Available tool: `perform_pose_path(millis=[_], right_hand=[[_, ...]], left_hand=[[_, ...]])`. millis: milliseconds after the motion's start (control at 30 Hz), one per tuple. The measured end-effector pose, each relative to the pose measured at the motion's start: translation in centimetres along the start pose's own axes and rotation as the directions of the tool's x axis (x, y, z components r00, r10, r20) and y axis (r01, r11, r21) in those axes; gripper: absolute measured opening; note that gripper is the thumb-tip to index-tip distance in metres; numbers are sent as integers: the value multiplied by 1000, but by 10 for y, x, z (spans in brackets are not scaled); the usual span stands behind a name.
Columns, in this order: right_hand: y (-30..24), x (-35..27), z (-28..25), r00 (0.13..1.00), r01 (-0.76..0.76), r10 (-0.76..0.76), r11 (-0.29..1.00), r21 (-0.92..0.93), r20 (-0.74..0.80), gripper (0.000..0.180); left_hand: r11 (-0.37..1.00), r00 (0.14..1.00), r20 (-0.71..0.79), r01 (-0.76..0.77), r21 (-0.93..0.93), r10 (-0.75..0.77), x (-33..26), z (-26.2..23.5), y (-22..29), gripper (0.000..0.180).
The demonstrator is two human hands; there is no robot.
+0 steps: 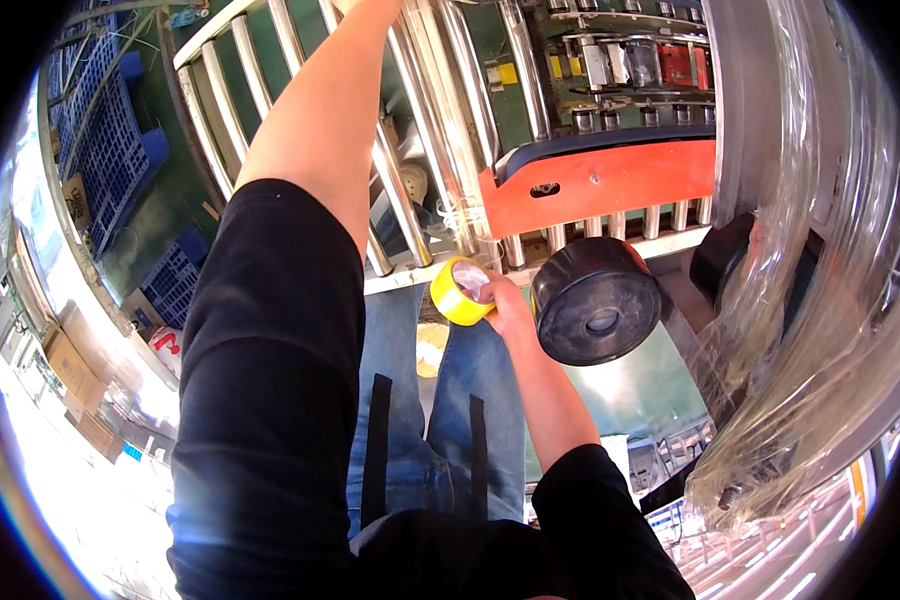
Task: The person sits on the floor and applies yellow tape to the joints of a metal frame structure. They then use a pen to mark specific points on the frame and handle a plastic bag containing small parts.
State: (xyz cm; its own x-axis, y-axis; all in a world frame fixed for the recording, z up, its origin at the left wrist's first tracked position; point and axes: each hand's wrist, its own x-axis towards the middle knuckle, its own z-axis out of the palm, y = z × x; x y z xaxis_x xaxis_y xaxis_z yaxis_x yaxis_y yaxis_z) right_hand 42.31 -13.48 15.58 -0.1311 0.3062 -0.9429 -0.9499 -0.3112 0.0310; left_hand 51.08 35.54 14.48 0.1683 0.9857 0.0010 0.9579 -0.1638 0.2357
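Observation:
My right hand (508,306) is closed on a roll of yellow adhesive tape (450,298), its fingers reaching into the pale core. The roll is held in front of my jeans, by the near rail of a roller conveyor (410,200). My left arm stretches forward over the metal rollers to the top edge of the picture. Only the wrist end of my left hand (368,6) shows there, and its fingers are cut off from view. Just right of my right hand is a round black disc-shaped part (600,305) with a hole in its middle.
An orange panel (605,185) with a dark edge spans the conveyor ahead on the right. Clear plastic strips (790,250) hang along the right side. Blue plastic pallets (105,130) lie at the far left, near cardboard boxes (75,370). Machinery with small rollers (640,65) is beyond the panel.

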Motion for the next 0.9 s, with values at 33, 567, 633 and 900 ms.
perform_pose_path(millis=[33,567,633,900], right_hand=[[0,0,-1,1000,1,-1,1000,-4,-5,63],[-2,-1,-2,1000,-10,11,1000,5,-26,63],[-2,-1,1,999,-25,25,1000,-10,-29,64],[5,9,-13,1000,20,-20,986,-167,6,67]], left_hand=[[999,1000,25,-20,32,19,2,-3,5,18],[953,964,241,174,-247,-113,11,-13,17,19],[787,868,444,429,-443,-223,13,-11,6,20],[972,919,321,-230,-41,231,2,18,-15,23]])
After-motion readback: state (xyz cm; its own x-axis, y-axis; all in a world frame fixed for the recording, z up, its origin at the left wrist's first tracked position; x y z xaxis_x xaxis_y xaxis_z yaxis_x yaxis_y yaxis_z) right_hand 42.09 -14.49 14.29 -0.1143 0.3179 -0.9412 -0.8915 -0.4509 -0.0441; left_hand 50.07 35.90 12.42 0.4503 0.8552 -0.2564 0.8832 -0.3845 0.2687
